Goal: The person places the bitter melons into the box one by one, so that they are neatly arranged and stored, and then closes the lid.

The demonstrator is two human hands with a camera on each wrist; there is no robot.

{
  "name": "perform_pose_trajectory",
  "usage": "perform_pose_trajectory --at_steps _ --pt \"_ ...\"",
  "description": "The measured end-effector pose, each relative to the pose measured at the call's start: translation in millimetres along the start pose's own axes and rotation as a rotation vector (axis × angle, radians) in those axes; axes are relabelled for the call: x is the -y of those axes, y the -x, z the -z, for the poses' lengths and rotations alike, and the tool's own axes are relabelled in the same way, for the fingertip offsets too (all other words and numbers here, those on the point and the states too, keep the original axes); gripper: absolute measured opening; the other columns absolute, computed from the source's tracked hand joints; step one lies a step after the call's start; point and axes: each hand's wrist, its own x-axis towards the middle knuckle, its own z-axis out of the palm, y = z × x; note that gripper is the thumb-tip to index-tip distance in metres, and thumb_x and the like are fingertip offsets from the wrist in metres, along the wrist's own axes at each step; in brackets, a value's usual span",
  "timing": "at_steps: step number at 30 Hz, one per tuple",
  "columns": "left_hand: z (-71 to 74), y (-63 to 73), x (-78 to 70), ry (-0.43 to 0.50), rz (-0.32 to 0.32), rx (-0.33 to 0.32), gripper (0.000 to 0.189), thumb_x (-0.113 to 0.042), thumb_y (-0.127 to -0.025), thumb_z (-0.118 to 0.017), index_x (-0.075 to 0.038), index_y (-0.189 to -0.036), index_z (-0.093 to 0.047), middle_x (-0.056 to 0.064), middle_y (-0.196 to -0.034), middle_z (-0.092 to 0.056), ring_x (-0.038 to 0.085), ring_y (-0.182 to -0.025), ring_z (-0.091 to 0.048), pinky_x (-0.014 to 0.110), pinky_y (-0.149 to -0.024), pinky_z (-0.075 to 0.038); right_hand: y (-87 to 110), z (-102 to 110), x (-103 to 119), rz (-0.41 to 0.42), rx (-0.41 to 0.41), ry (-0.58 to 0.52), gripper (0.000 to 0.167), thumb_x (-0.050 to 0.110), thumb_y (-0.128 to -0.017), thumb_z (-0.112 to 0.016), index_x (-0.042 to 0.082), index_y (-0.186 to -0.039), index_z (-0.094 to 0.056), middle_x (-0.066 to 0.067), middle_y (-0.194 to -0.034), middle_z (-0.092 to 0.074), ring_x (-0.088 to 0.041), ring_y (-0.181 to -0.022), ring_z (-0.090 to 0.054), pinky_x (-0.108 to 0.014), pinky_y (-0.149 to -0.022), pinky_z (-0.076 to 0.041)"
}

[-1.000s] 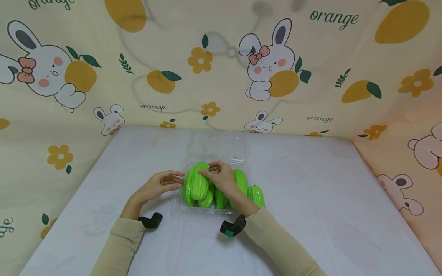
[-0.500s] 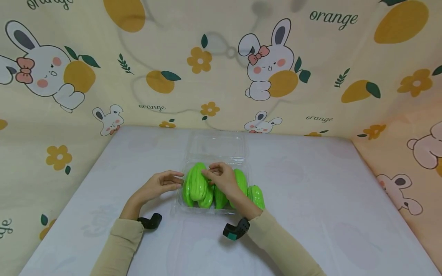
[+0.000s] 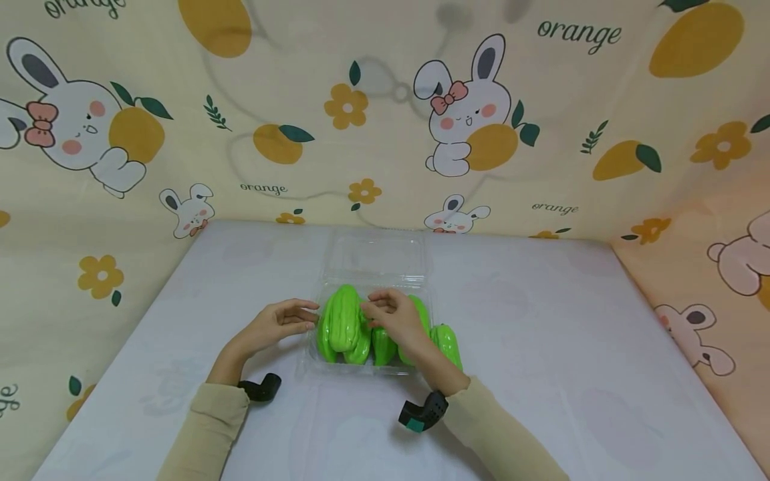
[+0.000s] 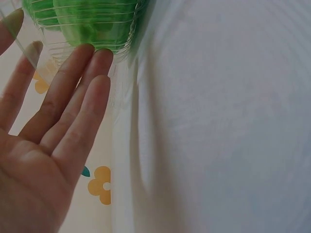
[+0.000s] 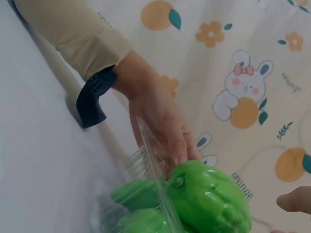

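A clear plastic clamshell box (image 3: 349, 369) stands with its lid (image 3: 377, 254) folded back. Inside lie several glossy, bright green, ridged, gourd-like pieces, one of them (image 3: 345, 319) on top of others at the left. My left hand (image 3: 283, 322) is at the box's left side, fingers extended; in the left wrist view its fingertips (image 4: 101, 56) are right at the ribbed wall. My right hand (image 3: 394, 317) hovers over the middle of the box, fingers loosely bent, holding nothing, just right of the top piece. Only its thumb tip (image 5: 294, 200) and a sliver of finger show in the right wrist view.
Another green ridged piece (image 3: 446, 344) lies at the box's right side, partly behind my right forearm. A white cloth (image 3: 541, 374) covers the table. Printed rabbit-and-orange fabric (image 3: 385, 133) stands around the back and sides.
My right hand has come off the top green piece, drawing back slightly to the right. The piece now lies on the others at the left. My left hand stays nearly still.
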Motion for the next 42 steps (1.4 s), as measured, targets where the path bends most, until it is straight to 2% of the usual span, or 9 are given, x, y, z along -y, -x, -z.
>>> perform_pose_trajectory --at_steps 5,10,17,20,28,34,39,42 --pt "-0.3 0.4 -1.1 -0.003 0.001 0.0 0.045 -0.021 -0.094 -0.063 -0.002 -0.133 -0.052 0.025 -0.125 -0.063 0.0 -0.103 -0.063 0.019 -0.09 -0.05 4.6 3 3 0.008 0.012 -0.015 0.029 0.007 -0.089 -0.065 -0.007 -0.113 -0.059 -0.012 -0.096 -0.066 -0.013 -0.077 -0.064 -0.039 -0.08 -0.059" --pt "-0.4 0.8 -1.5 -0.006 0.01 -0.002 0.046 -0.022 -0.094 -0.063 -0.002 -0.133 -0.052 0.025 -0.125 -0.063 0.002 -0.104 -0.064 0.023 -0.092 -0.051 9.2 8 4 0.042 0.04 -0.024 0.028 0.004 -0.09 -0.063 -0.011 -0.113 -0.058 -0.01 -0.093 -0.065 -0.013 -0.077 -0.064 -0.035 -0.077 -0.059" --pt "-0.6 1.3 -0.8 -0.022 0.018 -0.008 0.045 -0.022 -0.094 -0.063 -0.003 -0.133 -0.052 0.024 -0.125 -0.064 0.024 -0.112 -0.064 0.032 -0.095 -0.052 18.3 17 3 0.033 0.061 0.006 0.03 0.008 -0.09 -0.063 -0.01 -0.114 -0.057 -0.007 -0.092 -0.065 -0.008 -0.071 -0.062 -0.024 -0.073 -0.057" --pt "-0.6 1.5 -0.8 -0.026 0.021 -0.009 0.045 -0.023 -0.094 -0.063 -0.003 -0.133 -0.052 0.024 -0.125 -0.064 0.028 -0.114 -0.064 0.035 -0.096 -0.052 21.7 21 2 0.026 0.057 0.03 0.031 0.009 -0.09 -0.063 -0.009 -0.114 -0.058 -0.009 -0.095 -0.066 -0.007 -0.071 -0.062 -0.023 -0.073 -0.056" --pt "-1.2 0.5 -2.5 -0.025 0.013 -0.005 0.046 -0.022 -0.094 -0.063 -0.002 -0.133 -0.052 0.024 -0.124 -0.064 0.028 -0.113 -0.064 0.032 -0.095 -0.052 29.4 30 2 0.027 0.056 0.049 0.03 0.009 -0.09 -0.063 -0.009 -0.115 -0.058 -0.013 -0.097 -0.067 -0.011 -0.076 -0.066 -0.029 -0.077 -0.058" --pt "-1.5 -0.2 -3.3 -0.032 0.012 -0.004 0.045 -0.022 -0.094 -0.063 -0.002 -0.133 -0.052 0.024 -0.125 -0.064 0.031 -0.115 -0.063 0.037 -0.096 -0.052 34.5 39 1 0.009 0.06 0.049 0.03 0.008 -0.091 -0.062 -0.009 -0.115 -0.057 -0.011 -0.096 -0.067 -0.013 -0.079 -0.066 -0.03 -0.078 -0.059" --pt "-1.4 0.5 -3.7 -0.032 0.019 -0.006 0.046 -0.022 -0.094 -0.063 -0.002 -0.134 -0.052 0.024 -0.125 -0.064 0.031 -0.114 -0.063 0.037 -0.096 -0.052 39.4 46 -1 -0.004 0.049 0.07 0.031 0.009 -0.091 -0.063 -0.009 -0.115 -0.058 -0.015 -0.098 -0.067 -0.012 -0.08 -0.065 -0.026 -0.077 -0.058" --pt "-1.5 1.5 -3.8 -0.031 0.024 -0.008 0.046 -0.023 -0.094 -0.063 -0.003 -0.134 -0.052 0.024 -0.125 -0.064 0.031 -0.114 -0.063 0.038 -0.096 -0.052 43.0 50 -2 -0.007 0.039 0.073 0.03 0.008 -0.09 -0.064 -0.009 -0.114 -0.058 -0.009 -0.092 -0.067 -0.009 -0.076 -0.064 -0.022 -0.073 -0.056"
